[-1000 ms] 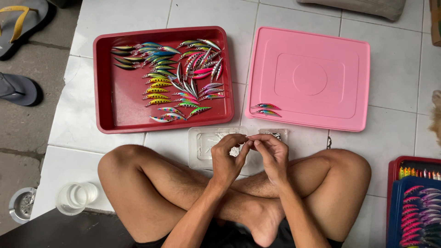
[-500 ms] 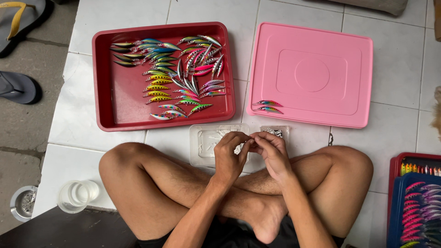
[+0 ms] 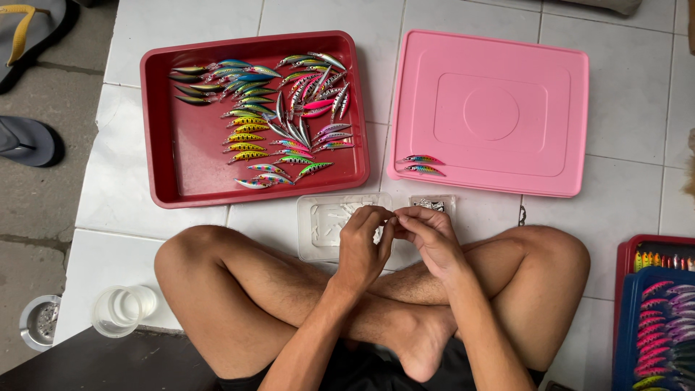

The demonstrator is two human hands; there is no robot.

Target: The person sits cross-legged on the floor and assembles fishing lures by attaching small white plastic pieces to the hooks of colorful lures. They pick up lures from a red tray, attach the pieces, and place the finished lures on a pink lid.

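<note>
While the person sits cross-legged on the white tiled floor, the left hand and the right hand meet fingertip to fingertip above a shallow clear plastic tray. Both hands are nearly closed in a pinch on something very small; what it is I cannot tell. For such fine work it seems best to keep the wrists resting on the legs and the pinch low over the tray, so a dropped piece falls inside. The red rectangular plastic tray with many colourful fishing lures lies well apart, ahead and to the left. Two lures rest on the pink plastic lid, near the right hand.
</note>
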